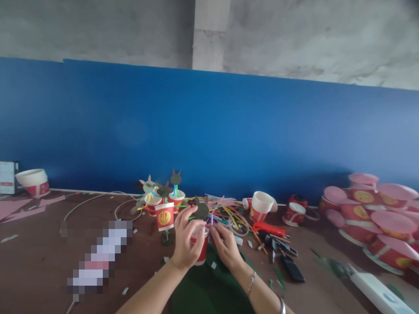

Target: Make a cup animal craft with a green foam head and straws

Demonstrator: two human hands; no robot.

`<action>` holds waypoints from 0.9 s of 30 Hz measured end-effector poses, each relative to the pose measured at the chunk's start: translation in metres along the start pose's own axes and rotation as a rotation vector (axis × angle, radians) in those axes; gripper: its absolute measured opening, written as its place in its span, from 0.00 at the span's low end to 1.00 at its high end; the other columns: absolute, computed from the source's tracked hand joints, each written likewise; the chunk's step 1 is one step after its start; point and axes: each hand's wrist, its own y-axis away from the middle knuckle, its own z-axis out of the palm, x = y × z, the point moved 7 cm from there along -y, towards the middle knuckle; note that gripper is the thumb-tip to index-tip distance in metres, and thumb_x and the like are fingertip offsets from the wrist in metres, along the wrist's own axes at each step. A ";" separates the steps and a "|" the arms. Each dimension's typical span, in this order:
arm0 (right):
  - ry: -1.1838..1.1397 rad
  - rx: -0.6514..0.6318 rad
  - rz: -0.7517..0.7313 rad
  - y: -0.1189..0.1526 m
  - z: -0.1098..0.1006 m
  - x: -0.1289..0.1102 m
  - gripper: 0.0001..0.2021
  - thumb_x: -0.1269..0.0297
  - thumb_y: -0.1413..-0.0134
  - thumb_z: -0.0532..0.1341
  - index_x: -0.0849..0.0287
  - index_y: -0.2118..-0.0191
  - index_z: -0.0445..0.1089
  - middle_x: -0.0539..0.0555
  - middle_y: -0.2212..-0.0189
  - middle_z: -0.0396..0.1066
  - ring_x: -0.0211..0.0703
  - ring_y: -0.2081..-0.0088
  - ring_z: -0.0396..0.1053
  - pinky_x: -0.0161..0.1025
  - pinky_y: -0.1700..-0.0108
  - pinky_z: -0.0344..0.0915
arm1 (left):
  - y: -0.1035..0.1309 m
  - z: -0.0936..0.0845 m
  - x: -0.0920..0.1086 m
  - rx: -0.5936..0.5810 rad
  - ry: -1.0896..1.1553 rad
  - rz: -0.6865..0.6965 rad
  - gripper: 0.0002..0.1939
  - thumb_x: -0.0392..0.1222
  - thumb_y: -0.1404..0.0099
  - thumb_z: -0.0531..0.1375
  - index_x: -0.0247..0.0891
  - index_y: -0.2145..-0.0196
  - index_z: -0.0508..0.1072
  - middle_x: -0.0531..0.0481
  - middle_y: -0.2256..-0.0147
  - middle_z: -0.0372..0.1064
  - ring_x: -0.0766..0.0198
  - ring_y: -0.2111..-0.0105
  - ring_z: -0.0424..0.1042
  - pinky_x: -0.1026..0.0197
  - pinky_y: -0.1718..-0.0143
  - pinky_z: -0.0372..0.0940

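Note:
Just in front of me, a red-and-white paper cup [200,257] stands upright with a dark paper animal head [202,211] above its rim. My left hand [187,237] is at the cup's left side, its fingers bent around the rim and upper wall. On the other side, my right hand [225,246] has thumb and fingers pinched at the bottom of a short purple straw [211,219]. The straw points up beside the rim; its lower end is hidden by the fingers. Dark green paper [206,288] lies under both hands.
Finished-looking cups with animal heads [165,216] stand left of my hands. Behind are loose coloured straws [225,211]. To the right lie a red-handled tool [269,228], keys with a black fob [292,267], a white glue gun [376,288] and stacked cups with pink discs [363,213].

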 end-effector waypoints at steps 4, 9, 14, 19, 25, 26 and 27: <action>0.098 -0.036 -0.122 0.003 0.003 -0.010 0.14 0.58 0.40 0.51 0.60 0.67 0.69 0.51 0.75 0.66 0.38 0.73 0.60 0.34 0.70 0.56 | 0.000 0.006 0.006 -0.053 0.045 -0.005 0.09 0.37 0.43 0.59 0.46 0.65 0.76 0.47 0.53 0.69 0.49 0.46 0.57 0.46 0.40 0.37; 0.150 -0.070 -0.196 0.006 0.005 -0.015 0.10 0.63 0.39 0.50 0.58 0.68 0.66 0.52 0.73 0.66 0.39 0.72 0.61 0.34 0.69 0.57 | -0.001 0.009 -0.002 -0.017 0.154 -0.156 0.06 0.40 0.43 0.60 0.45 0.67 0.75 0.48 0.66 0.73 0.52 0.57 0.67 0.49 0.40 0.35; 0.201 -0.080 -0.250 0.006 0.007 -0.024 0.11 0.66 0.41 0.50 0.58 0.71 0.66 0.53 0.74 0.66 0.40 0.72 0.62 0.35 0.69 0.58 | -0.001 0.013 -0.006 -0.038 0.161 -0.182 0.03 0.40 0.42 0.60 0.44 0.69 0.75 0.49 0.68 0.73 0.55 0.63 0.68 0.52 0.44 0.44; 0.317 -0.061 -0.128 -0.008 -0.013 -0.032 0.11 0.68 0.46 0.53 0.59 0.60 0.70 0.55 0.69 0.72 0.41 0.70 0.67 0.35 0.67 0.61 | 0.000 0.010 -0.005 0.005 0.136 -0.114 0.03 0.40 0.41 0.59 0.41 0.70 0.73 0.47 0.68 0.72 0.57 0.64 0.69 0.57 0.59 0.59; 0.689 -0.397 0.189 -0.007 -0.038 -0.025 0.10 0.69 0.53 0.55 0.59 0.75 0.74 0.52 0.78 0.73 0.40 0.74 0.68 0.33 0.72 0.57 | -0.003 0.008 -0.002 0.028 -0.055 0.023 0.04 0.38 0.39 0.57 0.38 0.71 0.70 0.50 0.72 0.72 0.63 0.70 0.69 0.60 0.65 0.60; 0.701 -0.518 0.228 0.001 -0.032 -0.024 0.09 0.69 0.56 0.56 0.58 0.74 0.75 0.51 0.77 0.74 0.39 0.74 0.68 0.32 0.73 0.57 | -0.003 0.008 -0.002 0.026 -0.070 0.028 0.04 0.38 0.39 0.57 0.38 0.71 0.70 0.50 0.72 0.71 0.64 0.71 0.69 0.61 0.66 0.60; 0.722 -0.621 0.258 0.010 -0.025 -0.024 0.08 0.69 0.59 0.58 0.57 0.73 0.75 0.50 0.77 0.74 0.39 0.75 0.69 0.32 0.75 0.56 | -0.003 0.009 -0.003 0.021 -0.082 0.030 0.04 0.38 0.39 0.57 0.38 0.71 0.70 0.50 0.73 0.71 0.64 0.72 0.69 0.61 0.67 0.60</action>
